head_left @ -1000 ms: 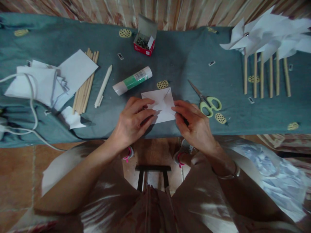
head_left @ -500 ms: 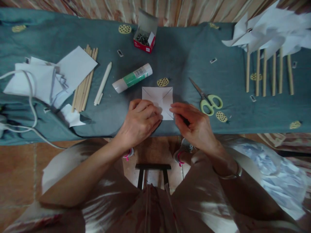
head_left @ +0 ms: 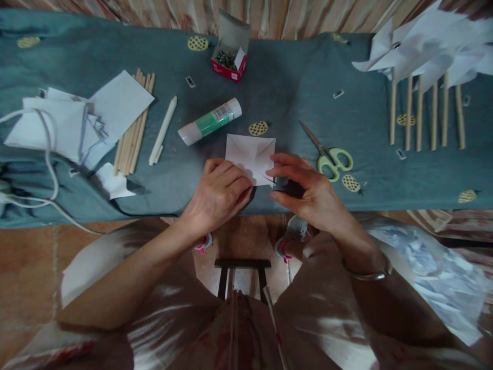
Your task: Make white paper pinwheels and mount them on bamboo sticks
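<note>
A small white paper square (head_left: pixel 249 154) with slits running in from its corners lies on the cloth in front of me. My left hand (head_left: pixel 221 192) is closed on its lower left edge, fingers bent over the paper and the thumb mostly hidden. At the right edge, my right hand (head_left: pixel 308 187) has its thumb and fingers spread. Its fingertips reach the paper's lower right corner, where a slit gapes a little. Beyond the square rests a green and white glue stick (head_left: pixel 211 121). Green-handled scissors (head_left: pixel 327 158) lie to the right.
Wooden sticks (head_left: pixel 134 133), a white pen (head_left: pixel 164 128) and loose paper sheets (head_left: pixel 119 105) lie to the left, near a white cable (head_left: pixel 50 169). A red box (head_left: pixel 229 67) of metal pins stands at the back. Paper pinwheels (head_left: pixel 427 49) on sticks lie far right.
My right thumb has parted from the fingers and dropped below the corner of the paper. The square has tilted slightly, its right side rising. My left hand keeps its hold.
</note>
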{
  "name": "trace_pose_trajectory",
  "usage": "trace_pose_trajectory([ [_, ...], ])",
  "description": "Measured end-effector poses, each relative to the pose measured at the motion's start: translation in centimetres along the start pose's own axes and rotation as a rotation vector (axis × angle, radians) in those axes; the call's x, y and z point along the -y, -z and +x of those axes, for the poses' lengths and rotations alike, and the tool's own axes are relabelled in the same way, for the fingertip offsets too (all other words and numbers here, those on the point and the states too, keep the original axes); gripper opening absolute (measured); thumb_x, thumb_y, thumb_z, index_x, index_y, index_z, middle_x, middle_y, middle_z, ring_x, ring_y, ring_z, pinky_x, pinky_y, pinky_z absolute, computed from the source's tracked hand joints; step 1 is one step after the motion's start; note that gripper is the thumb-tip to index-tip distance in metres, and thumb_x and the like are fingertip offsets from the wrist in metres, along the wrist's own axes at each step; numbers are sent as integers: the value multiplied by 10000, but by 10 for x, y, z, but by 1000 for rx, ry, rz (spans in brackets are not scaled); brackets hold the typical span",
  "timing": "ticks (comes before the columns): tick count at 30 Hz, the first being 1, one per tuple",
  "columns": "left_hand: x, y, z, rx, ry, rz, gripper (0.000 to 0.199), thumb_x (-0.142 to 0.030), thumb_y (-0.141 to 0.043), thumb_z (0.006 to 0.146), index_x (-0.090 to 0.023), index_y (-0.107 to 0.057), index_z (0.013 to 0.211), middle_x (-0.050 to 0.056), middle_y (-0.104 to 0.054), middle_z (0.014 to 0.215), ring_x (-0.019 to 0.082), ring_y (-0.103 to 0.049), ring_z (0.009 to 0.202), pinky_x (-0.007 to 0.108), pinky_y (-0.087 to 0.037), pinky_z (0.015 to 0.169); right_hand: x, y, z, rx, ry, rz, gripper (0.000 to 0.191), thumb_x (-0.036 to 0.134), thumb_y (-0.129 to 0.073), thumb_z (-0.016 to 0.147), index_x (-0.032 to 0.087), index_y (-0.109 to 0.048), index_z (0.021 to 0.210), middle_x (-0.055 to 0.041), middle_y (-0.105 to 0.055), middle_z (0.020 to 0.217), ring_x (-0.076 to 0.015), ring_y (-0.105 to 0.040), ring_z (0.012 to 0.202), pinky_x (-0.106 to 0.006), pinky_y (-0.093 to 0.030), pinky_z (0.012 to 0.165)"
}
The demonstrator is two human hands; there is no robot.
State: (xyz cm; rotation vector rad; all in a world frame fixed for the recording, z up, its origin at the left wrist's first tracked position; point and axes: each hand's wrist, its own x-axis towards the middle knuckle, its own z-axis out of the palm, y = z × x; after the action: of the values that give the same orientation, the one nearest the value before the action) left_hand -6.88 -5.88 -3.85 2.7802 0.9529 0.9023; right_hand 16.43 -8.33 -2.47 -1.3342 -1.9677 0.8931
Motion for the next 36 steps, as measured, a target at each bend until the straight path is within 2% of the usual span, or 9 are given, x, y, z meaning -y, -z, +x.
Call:
trace_pose_trajectory([
  [5, -7, 4, -3, 24, 3, -131, 55, -173, -606, 954, -166, -628, 904, 25, -721, 867, 173, -616, 813, 345, -427, 813, -1, -1, 0, -4, -10, 89, 192, 230, -740, 840, 304, -756, 1016, -34, -659, 1374, -276, -586, 1308, -531, -449, 1124],
  [10, -9, 4, -6, 67, 12, -144, 105, -190, -573, 968, -177, -643, 892, 30, -728, 879, 181, -630, 844, 351, -433, 825, -1, -5, 2, -5, -3, 126, 62, 248, -733, 862, 284, -772, 894, -32, -664, 1361, -265, -589, 1291, -515, -462, 1114],
  [15, -11, 5, -7, 100, 45, -131, 119, -229, -564, 981, -176, -664, 944, 39, -738, 895, 193, -649, 877, 364, -441, 837, -3, -15, 7, -75, 0, 50, 72, 242, -699, 883, 275, -762, 885, -31, -677, 1327, -261, -605, 1248, -516, -488, 1078],
  [18, -11, 4, -8, 94, 60, -132, 127, -234, -565, 989, -166, -657, 1043, 43, -738, 902, 194, -649, 881, 358, -441, 825, -2, -20, 10, -122, 13, 9, 66, 234, -700, 875, 272, -749, 853, -26, -681, 1310, -251, -615, 1219, -490, -500, 1056],
  [22, -11, 3, -9, 90, 45, -126, 190, -198, -541, 1002, -172, -648, 1157, 39, -732, 890, 184, -647, 867, 348, -438, 809, 2, -24, 14, -146, 35, -44, 76, 208, -684, 871, 238, -732, 820, -69, -683, 1301, -258, -605, 1231, -474, -502, 1040],
  [28, -9, 3, -10, 73, 13, -160, 159, -196, -566, 992, -165, -690, 1085, 61, -744, 938, 191, -646, 903, 358, -455, 824, 3, -30, 17, -178, 53, -123, 79, 179, -690, 857, 235, -711, 806, -102, -680, 1304, -255, -602, 1228, -461, -503, 1037],
  [33, -10, 2, -11, 84, 43, -159, 162, -201, -552, 1000, -174, -705, 1047, 56, -743, 916, 186, -650, 906, 355, -465, 827, 4, -32, 18, -181, 53, -143, 116, 178, -683, 860, 267, -676, 785, -50, -680, 1290, -243, -600, 1219, -461, -514, 1023],
  [36, -10, 2, -10, 58, 28, -159, 164, -199, -555, 998, -151, -708, 1031, 66, -741, 911, 183, -642, 895, 353, -464, 829, 7, -31, 18, -166, 40, -159, 127, 172, -670, 866, 266, -664, 779, -62, -673, 1301, -244, -592, 1225, -470, -504, 1033],
])
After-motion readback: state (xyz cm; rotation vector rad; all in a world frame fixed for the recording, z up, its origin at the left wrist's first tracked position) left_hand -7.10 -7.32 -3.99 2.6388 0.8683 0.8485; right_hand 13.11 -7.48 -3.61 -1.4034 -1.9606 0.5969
